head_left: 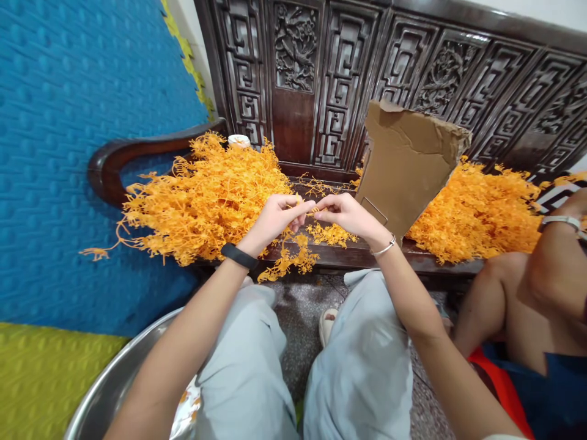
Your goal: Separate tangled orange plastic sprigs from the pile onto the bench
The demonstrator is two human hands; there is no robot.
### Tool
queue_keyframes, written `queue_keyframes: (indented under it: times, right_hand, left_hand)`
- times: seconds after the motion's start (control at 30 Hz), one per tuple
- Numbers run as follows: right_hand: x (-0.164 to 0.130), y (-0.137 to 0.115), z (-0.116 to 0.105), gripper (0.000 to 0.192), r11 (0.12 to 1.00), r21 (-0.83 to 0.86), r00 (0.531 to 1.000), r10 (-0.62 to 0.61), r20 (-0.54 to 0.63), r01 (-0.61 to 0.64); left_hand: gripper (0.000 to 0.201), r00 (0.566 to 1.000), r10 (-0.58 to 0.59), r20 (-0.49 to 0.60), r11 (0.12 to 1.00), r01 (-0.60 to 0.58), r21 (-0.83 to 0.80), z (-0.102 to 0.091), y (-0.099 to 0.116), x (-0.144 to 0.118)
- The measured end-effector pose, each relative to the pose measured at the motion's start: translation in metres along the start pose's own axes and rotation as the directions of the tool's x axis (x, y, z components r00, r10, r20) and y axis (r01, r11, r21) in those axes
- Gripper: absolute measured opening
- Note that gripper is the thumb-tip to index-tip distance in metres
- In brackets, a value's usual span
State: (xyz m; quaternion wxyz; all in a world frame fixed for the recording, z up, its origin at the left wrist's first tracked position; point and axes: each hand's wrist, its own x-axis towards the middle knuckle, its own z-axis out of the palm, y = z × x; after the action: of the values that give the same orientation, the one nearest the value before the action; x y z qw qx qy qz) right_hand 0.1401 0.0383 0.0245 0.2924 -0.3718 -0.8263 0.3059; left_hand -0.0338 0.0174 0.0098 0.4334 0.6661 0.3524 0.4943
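A small orange plastic sprig [312,211] is pinched between the left hand [275,219] and right hand [347,215] above the bench [348,255]. Large orange heaps [206,198] remain there, so much appears left.

Pretty bright, even indoor light here, nothing blown out except a few small glare spots on the glossy dark carved wooden bench back [413,67], mostly along its top rail at the upper right. Shadows are soft: a dim patch sits under the bench edge and between the knees on the speckled grey floor [298,318]. The polished round metal basin [114,379] at the bottom left catches a dull sheen. Focus is sharp across the middle. Wide-angle warping is obvious though, the blue textured foam mat [68,153] bulges and the bench lines bend toward the corners.
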Motion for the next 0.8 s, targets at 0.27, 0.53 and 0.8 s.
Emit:
queue_keyframes:
  times: [0.27, 0.53, 0.8]
  right_hand:
    - [0.000, -0.002, 0.001, 0.017, 0.981, 0.196, 0.993, 0.025, -0.114, -0.002]
    - [-0.004, -0.015, 0.005, 0.025, 0.870, 0.492, 0.999, 0.008, -0.050, 0.018]
    - [-0.006, -0.023, 0.004, 0.021, 0.734, 0.677, 0.984, -0.153, 0.089, 0.053]
  left_hand:
    - [0.040, 0.999, 0.015, -0.032, 1.000, -0.015, -0.020, 0.000, 0.001, -0.002]
    - [0.043, 0.995, -0.098, -0.018, 0.924, 0.084, -0.373, 0.002, 0.016, -0.004]
    - [0.050, 0.973, -0.221, 0.072, 0.791, 0.222, -0.570, 0.009, 0.026, -0.005]
